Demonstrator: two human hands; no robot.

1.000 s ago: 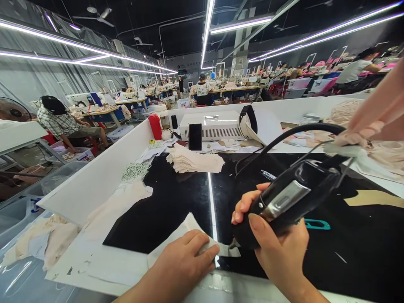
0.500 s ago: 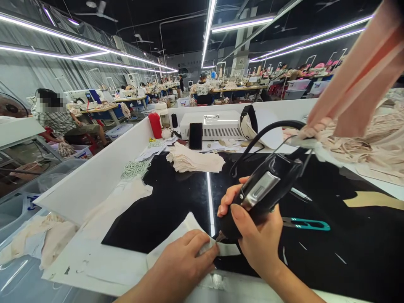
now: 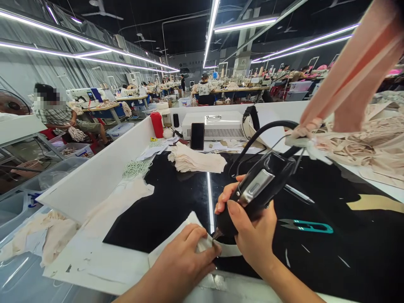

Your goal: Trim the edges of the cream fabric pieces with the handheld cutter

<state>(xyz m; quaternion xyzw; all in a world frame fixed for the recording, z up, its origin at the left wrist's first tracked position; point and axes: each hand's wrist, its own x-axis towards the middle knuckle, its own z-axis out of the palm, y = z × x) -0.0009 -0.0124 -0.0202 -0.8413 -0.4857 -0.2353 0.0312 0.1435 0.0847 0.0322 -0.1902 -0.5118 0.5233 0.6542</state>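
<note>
My right hand is wrapped round a black corded handheld power tool with a silver plate on its side. The tool tilts down to the left, and its narrow metal tip meets the edge of a pale fabric piece. My left hand presses and pinches that fabric between thumb and fingers, close beside the tip. A thin strip of the fabric runs to the right below the tool. Pink cloth strips are tied at the tool's upper end, by the cord.
Teal thread snips and a pen lie right of the tool. Beyond are a stack of cream fabric pieces, a phone and a white box. Green cord lies left; a seated person is further off.
The tool and my right hand have shifted slightly left and down along the fabric edge. My left hand keeps its pinch. The camera view has turned a little.
</note>
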